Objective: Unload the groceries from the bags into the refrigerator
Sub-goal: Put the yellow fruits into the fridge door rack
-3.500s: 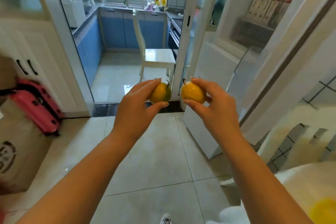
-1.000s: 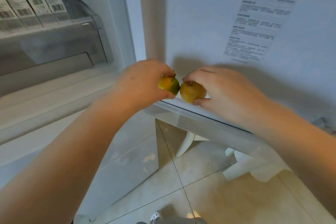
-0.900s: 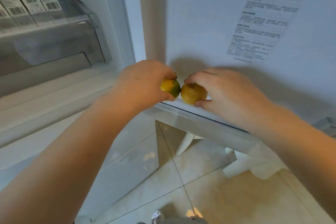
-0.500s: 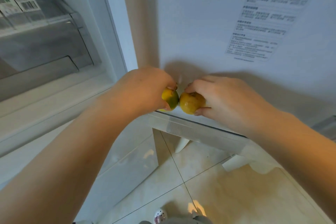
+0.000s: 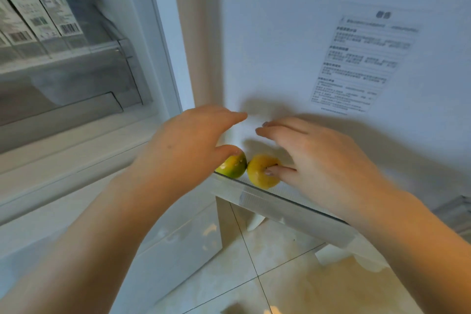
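Glass shelf (image 5: 293, 201) now bears both citrus fruits (image 5: 262, 171), touching, at six o'clock below our released left hand (image 5: 188, 145) and right hand (image 5: 321, 158); we judge bags remain.

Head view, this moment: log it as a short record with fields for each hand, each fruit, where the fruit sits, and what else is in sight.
left hand: fingers straight, thumb touching the greenish fruit
right hand: fingers straight, thumb touching the yellow fruit
greenish fruit: on the shelf, left
yellow fruit: beside it, touching or nearly
shelf: glass, refrigerator interior
also in sight: cartons, printed label
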Motion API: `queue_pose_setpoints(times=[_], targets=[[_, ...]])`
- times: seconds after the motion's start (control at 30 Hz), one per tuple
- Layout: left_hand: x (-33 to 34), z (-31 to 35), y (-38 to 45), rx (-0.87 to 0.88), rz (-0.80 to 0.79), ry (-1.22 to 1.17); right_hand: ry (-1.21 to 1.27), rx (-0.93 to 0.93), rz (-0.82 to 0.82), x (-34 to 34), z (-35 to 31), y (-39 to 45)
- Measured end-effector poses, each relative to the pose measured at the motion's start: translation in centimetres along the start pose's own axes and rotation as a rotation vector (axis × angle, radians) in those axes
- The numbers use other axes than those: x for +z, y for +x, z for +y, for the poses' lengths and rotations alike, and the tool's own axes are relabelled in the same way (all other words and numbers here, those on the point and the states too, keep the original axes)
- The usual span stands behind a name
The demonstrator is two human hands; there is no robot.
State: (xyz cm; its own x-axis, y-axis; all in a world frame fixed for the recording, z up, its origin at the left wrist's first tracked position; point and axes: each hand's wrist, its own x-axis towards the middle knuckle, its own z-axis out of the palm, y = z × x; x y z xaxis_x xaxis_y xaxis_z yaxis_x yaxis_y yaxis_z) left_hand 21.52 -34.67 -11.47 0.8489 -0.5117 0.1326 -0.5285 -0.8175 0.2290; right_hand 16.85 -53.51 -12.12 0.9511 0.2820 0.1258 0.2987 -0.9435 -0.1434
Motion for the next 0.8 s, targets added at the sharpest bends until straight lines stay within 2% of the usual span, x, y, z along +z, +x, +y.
queue_pose_setpoints(times=[0.2,0.33,0.5,0.67,0.8], targets=[[0.7,1.8,-3.7,-0.055,0.39,-0.022,0.073,-0.055,0.154,-0.8,0.1,-2.1],[1.5,4.1,-6.4,-0.133,0.476,0.014,0.127,-0.112,0.292,-1.1,0.8,-4.1],[2.9,7.2,-10.7,-0.265,0.443,0.075,0.163,-0.235,0.365,-0.6,1.0,-6.2],[4.5,10.4,-15.0,-0.298,0.395,0.119,0.172,-0.284,0.388,0.4,0.8,-10.7],[5.6,12.8,-17.5,-0.26,0.383,0.189,0.126,-0.286,0.409,0.7,0.5,-15.1]])
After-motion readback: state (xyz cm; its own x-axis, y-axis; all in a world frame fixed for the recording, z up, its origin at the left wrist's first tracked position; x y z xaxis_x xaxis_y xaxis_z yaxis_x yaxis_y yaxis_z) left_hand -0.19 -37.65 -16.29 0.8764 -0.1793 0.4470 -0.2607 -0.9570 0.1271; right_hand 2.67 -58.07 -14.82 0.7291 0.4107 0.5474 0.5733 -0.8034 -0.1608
